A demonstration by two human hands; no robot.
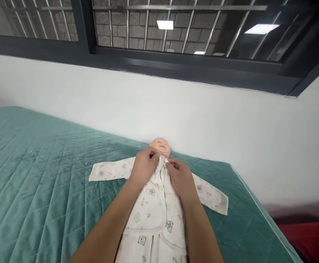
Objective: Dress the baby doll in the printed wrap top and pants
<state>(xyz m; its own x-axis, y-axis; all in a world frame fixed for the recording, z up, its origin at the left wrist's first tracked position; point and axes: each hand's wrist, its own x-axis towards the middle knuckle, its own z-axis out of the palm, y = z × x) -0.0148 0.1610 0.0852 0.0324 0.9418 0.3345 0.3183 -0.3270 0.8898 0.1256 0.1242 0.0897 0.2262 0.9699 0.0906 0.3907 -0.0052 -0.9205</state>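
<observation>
A baby doll (162, 146) lies on its back, its head against the wall. It wears a white baby jacket (145, 204) printed with small green and pink animals, with both sleeves spread out sideways. Below the jacket's curved hem are matching printed trousers (141, 246). At the neck, my left hand (145, 162) pinches the left edge of the collar. My right hand (178, 173) grips the collar's other edge between thumb and fingers. A narrow gap shows between the two front edges, and lower down the front they overlap.
A green quilted bed cover (44, 175) spreads under the doll. Behind it rises a white wall (115, 98) with a dark-framed window (159, 65) and metal bars. Past the bed's right edge lies something red (310, 237).
</observation>
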